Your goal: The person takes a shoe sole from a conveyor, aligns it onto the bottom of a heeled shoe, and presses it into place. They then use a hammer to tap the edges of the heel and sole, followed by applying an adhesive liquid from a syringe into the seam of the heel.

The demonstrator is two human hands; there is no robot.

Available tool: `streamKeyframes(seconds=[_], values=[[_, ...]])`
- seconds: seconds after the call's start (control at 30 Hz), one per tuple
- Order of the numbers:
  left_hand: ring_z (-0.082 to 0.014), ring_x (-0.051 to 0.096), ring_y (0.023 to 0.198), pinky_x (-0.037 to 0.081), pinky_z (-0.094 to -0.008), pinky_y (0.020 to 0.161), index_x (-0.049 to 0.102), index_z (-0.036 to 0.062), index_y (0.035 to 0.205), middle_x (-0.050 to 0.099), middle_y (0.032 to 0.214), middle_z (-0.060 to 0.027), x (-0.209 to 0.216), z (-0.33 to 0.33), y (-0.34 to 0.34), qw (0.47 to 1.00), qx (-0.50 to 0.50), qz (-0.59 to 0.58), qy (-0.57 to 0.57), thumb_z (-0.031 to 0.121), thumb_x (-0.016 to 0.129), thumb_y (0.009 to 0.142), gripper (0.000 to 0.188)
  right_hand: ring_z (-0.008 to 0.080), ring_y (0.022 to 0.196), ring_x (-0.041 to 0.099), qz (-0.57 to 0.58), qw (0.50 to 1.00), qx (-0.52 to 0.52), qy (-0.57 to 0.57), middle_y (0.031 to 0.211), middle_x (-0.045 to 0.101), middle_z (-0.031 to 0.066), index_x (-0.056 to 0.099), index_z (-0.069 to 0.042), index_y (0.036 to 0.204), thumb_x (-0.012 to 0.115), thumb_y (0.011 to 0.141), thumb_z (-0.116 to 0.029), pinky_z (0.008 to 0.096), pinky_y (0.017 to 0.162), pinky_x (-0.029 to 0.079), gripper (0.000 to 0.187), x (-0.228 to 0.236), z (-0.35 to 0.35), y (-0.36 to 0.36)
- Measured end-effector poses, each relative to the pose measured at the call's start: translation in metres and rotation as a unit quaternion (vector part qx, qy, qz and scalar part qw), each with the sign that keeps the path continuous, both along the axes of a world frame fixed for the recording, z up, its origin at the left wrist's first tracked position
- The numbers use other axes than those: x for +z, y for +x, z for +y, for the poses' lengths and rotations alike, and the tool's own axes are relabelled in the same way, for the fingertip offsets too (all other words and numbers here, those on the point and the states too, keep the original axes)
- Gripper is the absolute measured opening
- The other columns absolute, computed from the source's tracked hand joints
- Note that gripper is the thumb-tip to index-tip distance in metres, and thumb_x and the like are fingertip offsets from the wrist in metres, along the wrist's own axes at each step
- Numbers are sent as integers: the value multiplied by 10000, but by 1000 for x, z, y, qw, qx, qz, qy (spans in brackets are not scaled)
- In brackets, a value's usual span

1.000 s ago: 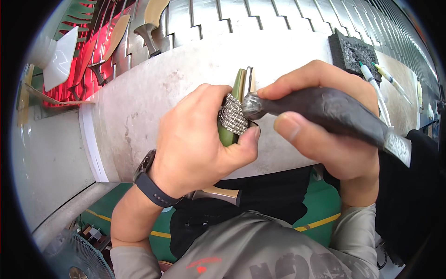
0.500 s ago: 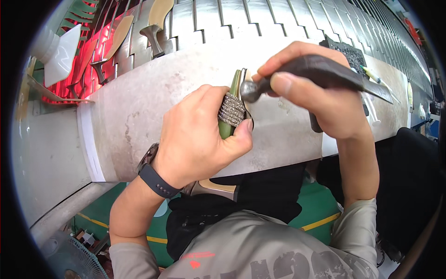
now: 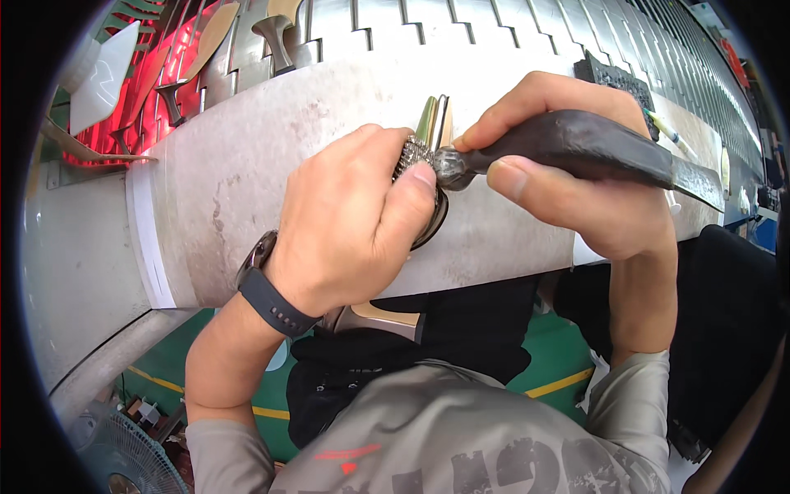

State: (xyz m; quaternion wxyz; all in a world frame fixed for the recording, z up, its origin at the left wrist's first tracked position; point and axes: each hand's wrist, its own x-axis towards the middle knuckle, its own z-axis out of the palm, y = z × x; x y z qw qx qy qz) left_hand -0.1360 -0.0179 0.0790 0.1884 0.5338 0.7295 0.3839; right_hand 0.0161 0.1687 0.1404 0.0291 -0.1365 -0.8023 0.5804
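Note:
My left hand is closed around a small sandal with a sparkly strap. A green tapered form and a beige strip stick up beyond my fingers, and a dark curved edge shows under my thumb. Much of the sandal is hidden by that hand. In my right hand is a hammer with a dark body, gripped between thumb and fingers. Its rounded metal end meets or nearly meets the strap beside my left thumb; its flat metal end points right.
A pale stained worktop lies under my hands. Beyond it runs a slatted metal conveyor carrying heeled shoe soles. A black block and a pen-like tool are at the right. Another heeled sole rests by my lap.
My left hand has turned the sandal, so less of the green form and strap shows. My right hand and the hammer have shifted slightly right and down, the rounded end now lower against the strap.

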Motion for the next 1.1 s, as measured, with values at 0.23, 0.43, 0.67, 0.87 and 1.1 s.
streamKeyframes(seconds=[0.23, 0.43, 0.67, 0.87, 1.1], values=[[-473, 614, 787, 481, -539, 688, 612, -14, 869, 629, 820, -232, -1, 4, 5, 1000, 9, 4, 16, 224, 586, 996, 271, 85, 759, 665, 72, 996, 15, 53, 924, 773, 88, 741, 37, 1076, 769, 859, -152, 237, 683, 513, 289, -10, -3, 12], [-469, 618, 781, 487, -538, 690, 604, -14, 845, 627, 799, -227, -2, 3, 5, 1000, 12, 17, 20, 225, 596, 999, 285, 128, 841, 711, -59, 998, -2, 13, 972, 786, 131, 736, 47, 1083, 764, 842, -136, 261, 767, 553, 303, 6, -13, 14], [-468, 630, 784, 498, -540, 698, 617, -19, 847, 642, 805, -223, -7, 2, 4, 999, 23, 22, 41, 233, 601, 1001, 295, 247, 925, 752, 109, 988, -13, 105, 1035, 789, 204, 725, 75, 1074, 780, 806, -125, 331, 866, 575, 339, -22, -31, 29], [-470, 639, 795, 505, -551, 710, 622, -13, 845, 652, 817, -221, -5, 6, 6, 999, 20, 16, 34, 247, 601, 1007, 307, 267, 964, 740, 140, 977, -67, 148, 1072, 779, 234, 707, 93, 1091, 816, 860, -188, 356, 896, 571, 379, -26, -55, 45], [-477, 616, 803, 486, -528, 722, 614, -34, 877, 633, 834, -242, -6, 5, 6, 999, 19, 19, 18, 233, 548, 1036, 317, 355, 1051, 772, 196, 944, -125, 236, 1104, 763, 267, 697, 73, 1161, 832, 883, -126, 424, 960, 608, 368, -43, -103, 52]])
